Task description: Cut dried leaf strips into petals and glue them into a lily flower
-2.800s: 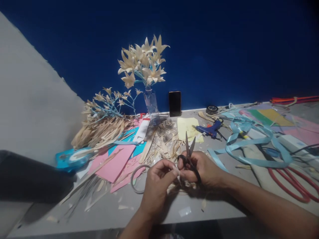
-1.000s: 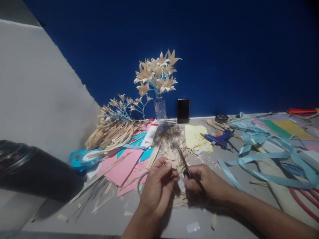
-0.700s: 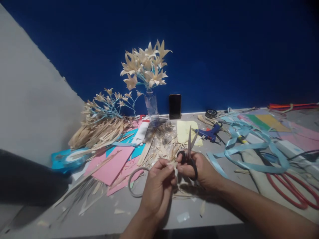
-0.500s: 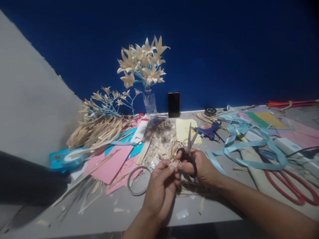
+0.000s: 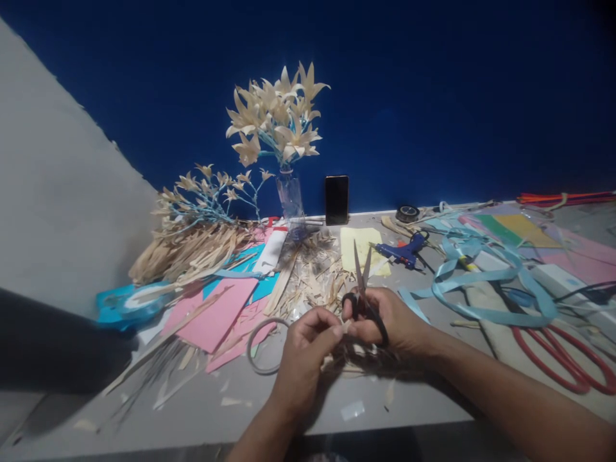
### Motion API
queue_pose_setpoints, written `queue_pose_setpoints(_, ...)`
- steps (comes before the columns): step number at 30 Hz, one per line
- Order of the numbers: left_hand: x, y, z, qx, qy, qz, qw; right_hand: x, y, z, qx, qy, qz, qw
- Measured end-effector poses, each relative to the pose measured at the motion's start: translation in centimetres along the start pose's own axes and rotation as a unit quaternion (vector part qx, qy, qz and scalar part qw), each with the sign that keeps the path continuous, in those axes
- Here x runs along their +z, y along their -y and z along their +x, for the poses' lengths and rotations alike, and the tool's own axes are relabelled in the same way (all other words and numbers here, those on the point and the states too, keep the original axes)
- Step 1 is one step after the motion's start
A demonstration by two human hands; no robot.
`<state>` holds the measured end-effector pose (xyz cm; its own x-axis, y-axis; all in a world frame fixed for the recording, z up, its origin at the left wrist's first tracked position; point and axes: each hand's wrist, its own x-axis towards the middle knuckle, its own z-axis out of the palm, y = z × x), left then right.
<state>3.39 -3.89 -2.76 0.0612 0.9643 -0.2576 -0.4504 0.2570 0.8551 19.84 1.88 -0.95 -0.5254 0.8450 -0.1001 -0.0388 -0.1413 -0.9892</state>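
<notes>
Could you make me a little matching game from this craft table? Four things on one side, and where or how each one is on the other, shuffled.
Things
1. Scissors
2. Phone
3. Glue gun
4. Large pale flowers

Places and states
A. Blue, with its tip over the yellow paper
B. In the neck of a clear bottle
C. In the right hand, blades apart
D. Upright by the dark blue wall, screen dark

Right pairs: 1-C, 2-D, 3-A, 4-B
</notes>
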Motion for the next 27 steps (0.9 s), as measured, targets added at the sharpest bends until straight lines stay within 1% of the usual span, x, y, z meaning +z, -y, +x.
queue_pose_setpoints(2,-0.2,-0.2,0.1,0.027,-0.001,0.061,0.998,-0.1,-0.1,0.1,-0.003,0.001,-0.005,1.0)
queue_pose_setpoints(3,-0.3,-0.2,0.1,0.035,-0.003,0.073,0.997,-0.1,-0.3,0.2,-0.001,-0.009,0.004,1.0)
queue_pose_setpoints(5,-0.3,-0.2,0.4,0.03,-0.022,0.045,0.998,-0.1,-0.5,0.5,0.003,-0.04,0.024,0.999)
queue_pose_setpoints(7,-0.1,-0.1,0.6,0.017,-0.061,-0.025,0.998,0.0,-0.8,0.7,0.005,-0.049,0.017,0.999)
queue_pose_setpoints(9,0.1,-0.2,0.9,0.016,-0.099,-0.089,0.991,0.3,-0.9,0.7,0.023,-0.011,0.0,1.0)
queue_pose_setpoints(11,0.3,-0.2,1.1,0.031,-0.117,-0.122,0.985,0.7,-1.2,0.5,0.057,0.054,-0.011,0.997)
queue_pose_setpoints(13,0.4,-0.2,1.3,0.054,-0.128,-0.13,0.982,1.0,-1.4,0.3,0.075,0.107,-0.03,0.991)
queue_pose_setpoints(15,0.4,-0.2,1.4,0.082,-0.14,-0.122,0.979,1.3,-1.7,0.1,0.065,0.137,-0.052,0.987)
queue_pose_setpoints(18,0.4,-0.2,1.6,0.11,-0.156,-0.1,0.977,1.6,-1.7,0.0,0.059,0.15,-0.051,0.986)
queue_pose_setpoints(25,0.3,-0.5,1.5,0.111,-0.154,-0.076,0.979,1.7,-1.8,-0.3,0.075,0.127,-0.031,0.989)
queue_pose_setpoints(27,0.3,-0.5,1.4,0.111,-0.152,-0.076,0.979,1.7,-1.9,-0.3,0.08,0.124,-0.04,0.988)
